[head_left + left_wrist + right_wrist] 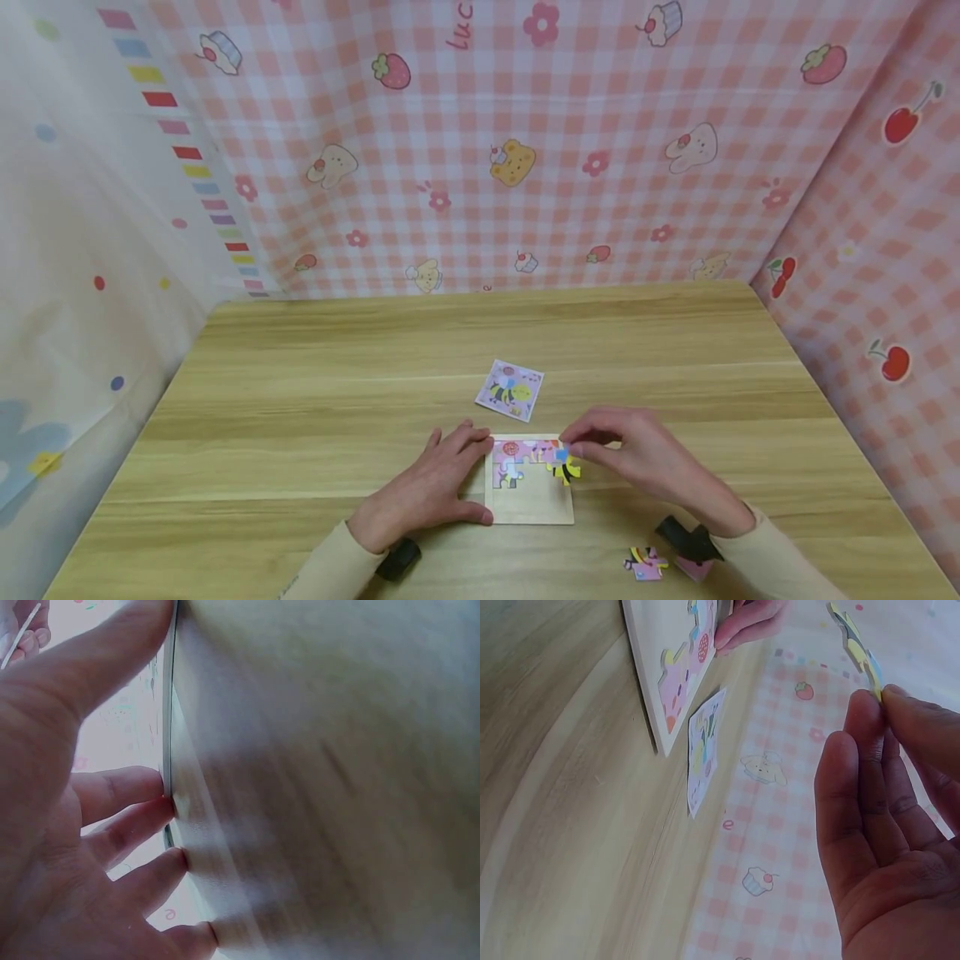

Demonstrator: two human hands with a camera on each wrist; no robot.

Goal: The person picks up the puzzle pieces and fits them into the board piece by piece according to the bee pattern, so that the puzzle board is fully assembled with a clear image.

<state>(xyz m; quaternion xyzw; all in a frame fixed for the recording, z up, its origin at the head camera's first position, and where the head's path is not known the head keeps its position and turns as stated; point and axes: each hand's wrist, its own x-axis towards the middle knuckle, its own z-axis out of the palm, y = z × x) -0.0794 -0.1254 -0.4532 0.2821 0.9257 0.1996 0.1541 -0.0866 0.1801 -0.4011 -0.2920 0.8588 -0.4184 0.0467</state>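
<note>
My right hand (637,446) pinches a yellow-and-black puzzle piece (857,652) between thumb and fingertips. In the head view this piece hangs over the upper right part of a square wooden puzzle board (532,506). Pink pieces (525,451) line the board's top, and another piece (507,476) lies below them at the left. With fingers spread, my left hand (429,485) rests against the board's left edge, thumb near the lower corner and fingertips near the upper one. The left wrist view shows those fingertips touching the tabletop by the edge.
A small bee picture card (511,390) lies just behind the board. Near my right forearm are a loose puzzle piece (647,564) and a pink one (694,569), partly covered by the black wrist strap (688,540). Patterned cloth (480,208) hangs behind the wooden table (300,375).
</note>
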